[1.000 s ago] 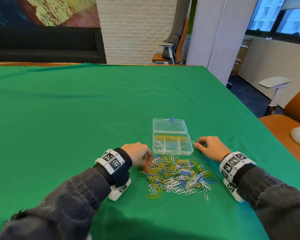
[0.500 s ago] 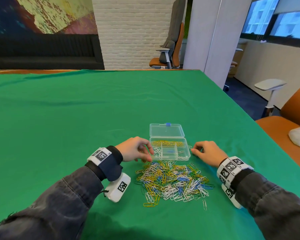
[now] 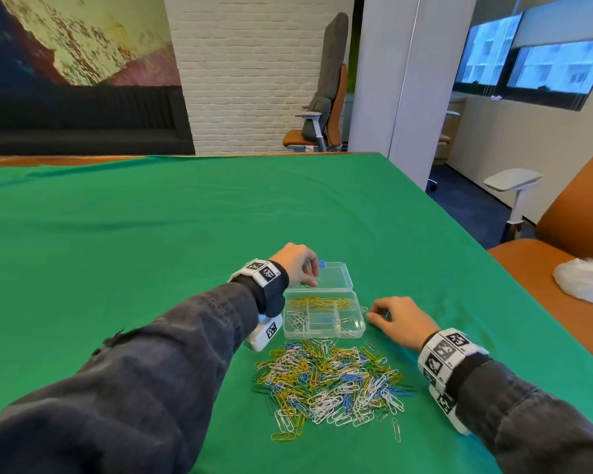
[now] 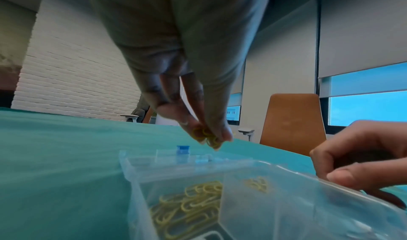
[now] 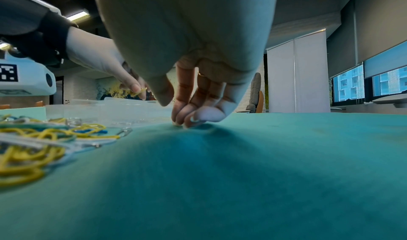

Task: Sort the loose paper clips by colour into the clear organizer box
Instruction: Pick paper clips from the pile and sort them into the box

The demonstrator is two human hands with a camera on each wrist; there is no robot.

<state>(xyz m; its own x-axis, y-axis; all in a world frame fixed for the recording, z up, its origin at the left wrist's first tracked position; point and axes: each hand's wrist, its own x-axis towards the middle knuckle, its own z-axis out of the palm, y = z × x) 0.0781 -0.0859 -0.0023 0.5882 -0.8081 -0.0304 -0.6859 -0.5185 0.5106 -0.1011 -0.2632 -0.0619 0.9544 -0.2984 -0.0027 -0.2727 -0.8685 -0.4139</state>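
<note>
A few yellow clips [image 4: 206,136] are pinched in the left hand [image 3: 297,265] above the open lid of the clear organizer box [image 3: 323,331], whose far compartment already holds yellow clips, with some white and a little blue in nearer ones. The right hand [image 3: 396,319] is rested curled on the green cloth [image 3: 151,251] beside the box; nothing is seen gripped. Most work is judged left: the mixed pile [image 3: 329,381] is large
</note>
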